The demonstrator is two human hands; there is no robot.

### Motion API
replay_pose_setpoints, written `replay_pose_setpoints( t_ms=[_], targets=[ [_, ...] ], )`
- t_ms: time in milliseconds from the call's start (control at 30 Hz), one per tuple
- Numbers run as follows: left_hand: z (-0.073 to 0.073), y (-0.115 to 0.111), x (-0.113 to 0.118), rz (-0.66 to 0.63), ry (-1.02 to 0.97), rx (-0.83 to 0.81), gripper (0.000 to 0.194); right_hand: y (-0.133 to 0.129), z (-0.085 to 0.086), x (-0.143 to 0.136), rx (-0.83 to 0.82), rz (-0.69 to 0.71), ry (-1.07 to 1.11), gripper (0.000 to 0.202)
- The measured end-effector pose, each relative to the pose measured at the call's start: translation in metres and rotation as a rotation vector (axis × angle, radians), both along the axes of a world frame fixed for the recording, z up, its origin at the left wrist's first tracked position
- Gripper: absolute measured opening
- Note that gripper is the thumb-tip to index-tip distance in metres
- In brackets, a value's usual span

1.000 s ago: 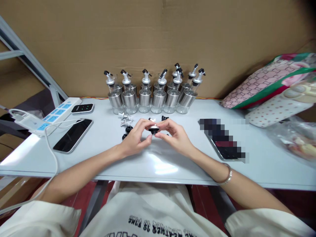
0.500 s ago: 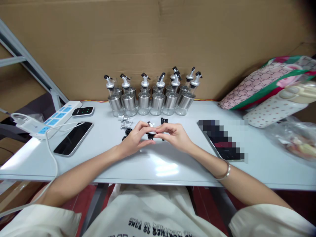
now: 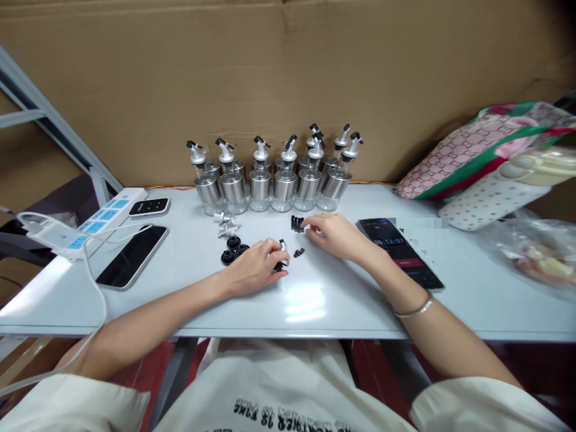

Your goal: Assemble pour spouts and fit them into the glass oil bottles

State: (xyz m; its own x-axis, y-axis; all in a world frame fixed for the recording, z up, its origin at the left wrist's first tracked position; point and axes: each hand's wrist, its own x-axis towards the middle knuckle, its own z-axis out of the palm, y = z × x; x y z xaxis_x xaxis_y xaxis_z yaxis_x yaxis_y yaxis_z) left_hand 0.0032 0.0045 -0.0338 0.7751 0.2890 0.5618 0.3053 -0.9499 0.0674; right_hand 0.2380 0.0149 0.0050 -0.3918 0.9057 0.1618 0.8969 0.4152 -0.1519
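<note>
On desk point(image 3: 355, 315), bottles point(image 3: 284, 185) behind, phone point(image 3: 411, 258) at right, left grip point(image 3: 254, 266) pinching half-hidden pourer point(image 3: 284, 260), right grip point(image 3: 335, 234) at black pegs point(image 3: 294, 224), hold unclear.

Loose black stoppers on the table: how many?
3 visible, clustered beside the left hand: back stopper, front stopper, right stopper against the hand. The hand may hide more.

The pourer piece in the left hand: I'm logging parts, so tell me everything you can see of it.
The pourer piece has a silver, metal-looking part with black at its upper and lower ends. The left hand grips it and hides much of its shape. It looks roughly upright, low over the table; whether it touches the surface is unclear. The right hand is apart from it.
</note>
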Motion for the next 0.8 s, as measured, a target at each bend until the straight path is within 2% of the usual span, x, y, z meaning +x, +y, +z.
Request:
replay_pose_setpoints(
  t_ms=[133,333,500,600,700,800],
  targets=[
    [0.0025,-0.0007,0.0004,0.018,-0.033,-0.011,0.014,-0.0001,-0.0044,0.0,-0.039,-0.051,-0.11,0.026],
    [0.0039,0.0006,0.0018,-0.025,-0.063,-0.048,0.016,0.0013,0.0002,0.0052,-0.063,-0.035,-0.18,0.025],
    [0.0054,0.0003,0.0018,-0.014,-0.124,-0.044,0.017,0.0016,-0.0007,0.0021,-0.068,-0.273,-0.185,0.025],
    [0.0038,0.0011,0.0017,-0.048,-0.194,-0.043,0.026,0.0013,-0.0028,0.0004,-0.133,-0.343,-0.191,0.025],
    [0.0006,0.0023,0.0017,-0.122,-0.258,-0.105,0.038,0.002,-0.0045,0.0012,-0.158,-0.327,-0.145,0.014],
    [-0.0025,0.002,0.0012,-0.165,-0.28,-0.17,0.051,0.0039,-0.0049,0.0022,-0.113,-0.31,-0.048,0.011]
  ],
)
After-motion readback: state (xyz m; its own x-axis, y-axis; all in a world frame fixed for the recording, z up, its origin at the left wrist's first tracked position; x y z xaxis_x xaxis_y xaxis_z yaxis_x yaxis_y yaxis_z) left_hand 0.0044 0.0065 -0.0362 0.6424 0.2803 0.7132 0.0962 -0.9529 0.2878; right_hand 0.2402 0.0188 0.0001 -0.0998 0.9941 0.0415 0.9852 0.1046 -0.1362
